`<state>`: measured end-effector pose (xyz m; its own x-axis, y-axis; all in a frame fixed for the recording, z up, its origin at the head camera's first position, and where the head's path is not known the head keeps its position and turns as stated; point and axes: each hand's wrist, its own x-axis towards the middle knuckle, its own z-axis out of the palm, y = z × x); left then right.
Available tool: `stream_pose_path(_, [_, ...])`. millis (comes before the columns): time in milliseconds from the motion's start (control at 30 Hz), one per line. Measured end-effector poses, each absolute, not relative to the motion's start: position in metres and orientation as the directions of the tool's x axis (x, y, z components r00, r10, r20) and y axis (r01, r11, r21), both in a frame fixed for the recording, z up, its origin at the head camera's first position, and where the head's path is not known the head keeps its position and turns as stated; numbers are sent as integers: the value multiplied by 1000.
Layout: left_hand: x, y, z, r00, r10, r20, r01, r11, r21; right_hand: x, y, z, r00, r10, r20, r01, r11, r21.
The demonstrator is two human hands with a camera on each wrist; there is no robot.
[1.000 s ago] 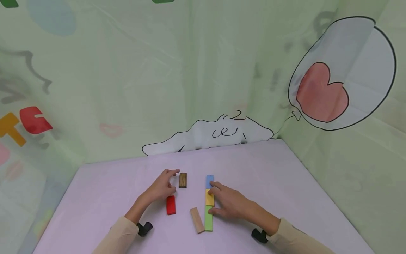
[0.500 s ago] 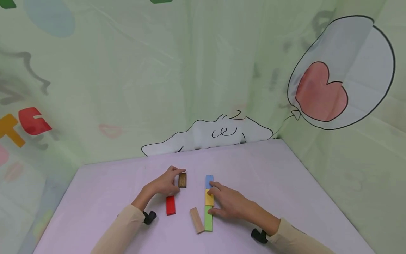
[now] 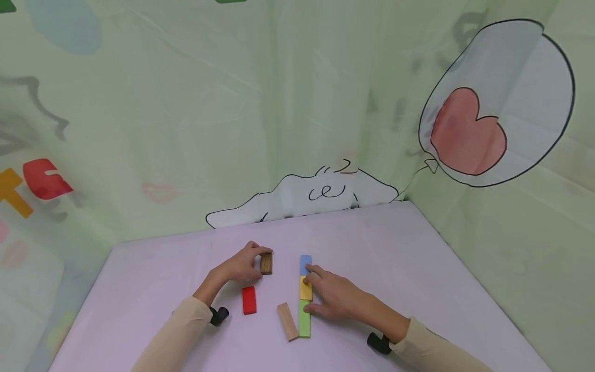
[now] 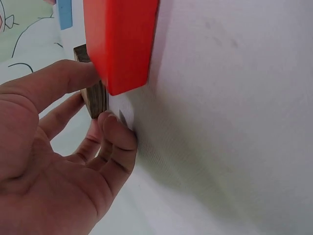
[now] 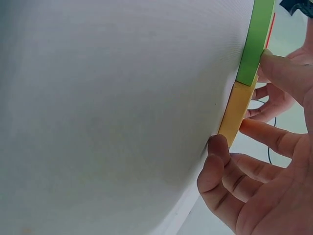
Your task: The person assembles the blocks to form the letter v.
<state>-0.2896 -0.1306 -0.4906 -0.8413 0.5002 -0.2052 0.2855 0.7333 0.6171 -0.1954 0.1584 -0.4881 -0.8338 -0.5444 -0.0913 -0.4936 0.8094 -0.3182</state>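
At the back of the table my left hand (image 3: 241, 264) pinches a dark brown wooden block (image 3: 266, 264) lengthwise, thumb at its near end and index finger at its far end. In the left wrist view the thumb and a red block (image 4: 127, 44) partly cover that brown block (image 4: 95, 100). My right hand (image 3: 338, 294) rests its fingertips on a straight row of blocks laid end to end: blue (image 3: 304, 261) farthest, yellow (image 3: 304, 292) in the middle, green (image 3: 304, 325) nearest. Its thumb is on the green block, its fingers at the yellow and blue ones.
The red block (image 3: 249, 300) lies just in front of my left hand. A plain wooden block (image 3: 287, 322) lies slanted, its near end against the green one. Printed cloth walls (image 3: 186, 129) rise behind and beside the pale table (image 3: 395, 248).
My left hand has moved right and slightly away, and its thumb and index finger have come onto the ends of the brown block. The right hand stays on the row.
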Motion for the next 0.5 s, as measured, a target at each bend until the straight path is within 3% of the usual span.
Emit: stream_pose_path(500, [-290,-136,-499,-865,475,-159,291,736,612,-195,160,-487,-829,-553,-79,-504,801,-324])
